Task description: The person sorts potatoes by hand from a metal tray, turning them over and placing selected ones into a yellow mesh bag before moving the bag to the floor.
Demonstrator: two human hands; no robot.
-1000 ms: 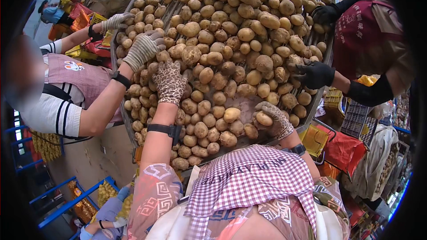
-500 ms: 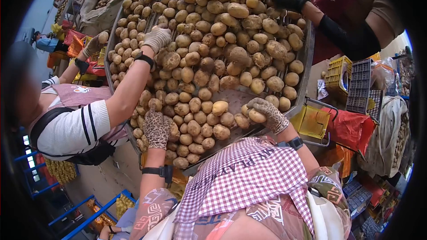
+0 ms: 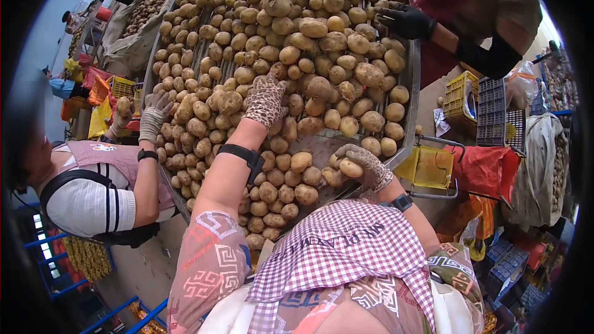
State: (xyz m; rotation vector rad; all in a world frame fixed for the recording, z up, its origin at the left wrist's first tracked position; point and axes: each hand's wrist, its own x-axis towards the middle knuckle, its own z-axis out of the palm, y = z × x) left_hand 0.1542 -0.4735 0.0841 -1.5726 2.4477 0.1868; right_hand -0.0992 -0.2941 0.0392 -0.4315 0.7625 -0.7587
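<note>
My left hand (image 3: 266, 100), in a leopard-print glove, reaches into the middle of the potato heap. Its fingers are stretched over the potatoes, with the tips at a small brown potato (image 3: 278, 72); their undersides are hidden. Near the sorting table's (image 3: 314, 147) front right, my right hand (image 3: 369, 168) wears a matching glove and is closed round a pale potato (image 3: 351, 168). Another potato (image 3: 331, 177) lies against that one, by the fingers. Several more potatoes (image 3: 286, 194) are bunched at the front edge, close to my apron.
On the left a co-worker's striped glove (image 3: 152, 117) rests at the table edge, the other hand holding a potato (image 3: 124, 107). Across the table is a co-worker's black glove (image 3: 408, 21). Right of the table stand a yellow basket (image 3: 431, 167), a red sack (image 3: 486, 170) and stacked crates (image 3: 492, 105).
My left hand has moved forward and right, from the front potatoes to the heap's middle. My right hand keeps its potato. The left co-worker's gloved hand has drawn back to the table edge.
</note>
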